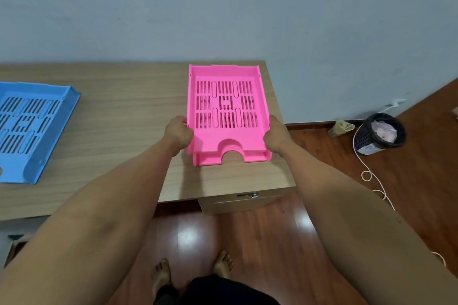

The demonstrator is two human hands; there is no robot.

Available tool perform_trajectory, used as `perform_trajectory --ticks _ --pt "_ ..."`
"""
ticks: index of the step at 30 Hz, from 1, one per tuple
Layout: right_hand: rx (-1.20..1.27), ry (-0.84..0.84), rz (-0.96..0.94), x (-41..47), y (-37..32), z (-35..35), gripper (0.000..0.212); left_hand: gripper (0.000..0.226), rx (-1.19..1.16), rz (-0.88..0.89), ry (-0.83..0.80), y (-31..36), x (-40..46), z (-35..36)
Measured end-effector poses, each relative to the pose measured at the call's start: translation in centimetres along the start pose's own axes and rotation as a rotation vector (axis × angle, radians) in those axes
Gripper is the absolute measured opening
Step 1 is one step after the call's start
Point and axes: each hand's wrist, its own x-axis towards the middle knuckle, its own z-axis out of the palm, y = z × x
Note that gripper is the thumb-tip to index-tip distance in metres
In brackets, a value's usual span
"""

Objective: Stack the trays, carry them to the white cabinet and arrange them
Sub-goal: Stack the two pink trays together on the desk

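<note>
Two slotted pink plastic trays (pixel 226 116) sit nested near the right edge of the wooden table (pixel 119 136), gripped at their sides by the left hand (pixel 179 134) and right hand (pixel 277 135). One blue slotted plastic tray (pixel 32 129) lies at the left edge. A black mesh bin (pixel 379 134) stands on the floor.

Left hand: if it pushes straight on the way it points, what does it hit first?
Nothing beyond what it grips, probably. The left hand clasps the left wall of the upper pink tray, pointing toward the wall. Past it lies bare wooden desk, then the wall; depth is unclear.
</note>
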Motion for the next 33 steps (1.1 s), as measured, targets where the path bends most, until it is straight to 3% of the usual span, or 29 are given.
perform_trajectory --ticks 6,12,16,19,22,26,33 --pt "0.044 -0.029 0.002 -0.3 0.9 0.0 0.057 0.032 -0.011 -0.040 0.001 -0.2 -0.2 0.7" --pt "0.368 -0.106 0.134 -0.5 1.3 -0.6 0.033 0.011 -0.114 -0.129 -0.067 -0.4 -1.0 0.4" --pt "0.528 -0.190 0.242 -0.8 1.7 -0.9 0.022 0.014 -0.187 -0.177 -0.152 -0.8 -1.8 0.6" --pt "0.571 -0.186 0.274 -0.5 2.0 -0.9 0.026 0.007 -0.228 -0.180 -0.181 -0.7 -2.0 1.0" --pt "0.568 -0.193 0.273 0.0 2.5 -0.6 0.031 0.021 -0.249 -0.185 -0.179 -0.5 -2.3 1.3" --pt "0.587 -0.179 0.254 -0.1 2.6 -0.4 0.034 0.007 -0.252 -0.180 -0.169 -1.2 -1.7 1.3" --pt "0.714 -0.158 0.301 -0.4 2.8 -0.3 0.032 0.013 -0.269 -0.165 -0.178 -1.7 -1.9 1.4"
